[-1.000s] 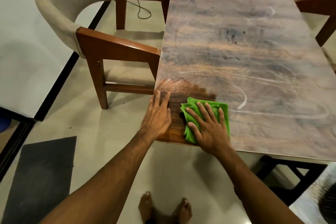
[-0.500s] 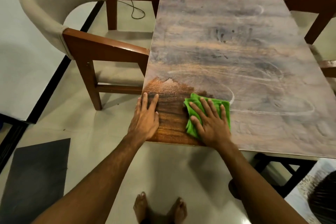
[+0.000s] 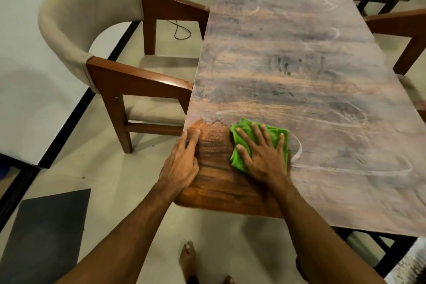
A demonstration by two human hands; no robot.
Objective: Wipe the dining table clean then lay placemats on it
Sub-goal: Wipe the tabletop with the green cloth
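Presently right hand (image 3: 262, 157) flat, fingers spread, pressing folded green cloth (image 3: 237, 159) on counter (image 3: 299, 64) near corner. Left hand (image 3: 182, 163) flat, fingers together, beside cloth on dark wiped patch. No readable writing.

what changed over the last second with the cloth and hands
The right hand slid the green cloth a little rightward, widening the clean dark patch at the table's near left corner. The left hand stayed flat beside it. Nothing was picked up or released; the rest of the table stays dusty.

walls white | floor (image 3: 115, 168) beige tile | armchair (image 3: 92, 30) wood, beige back
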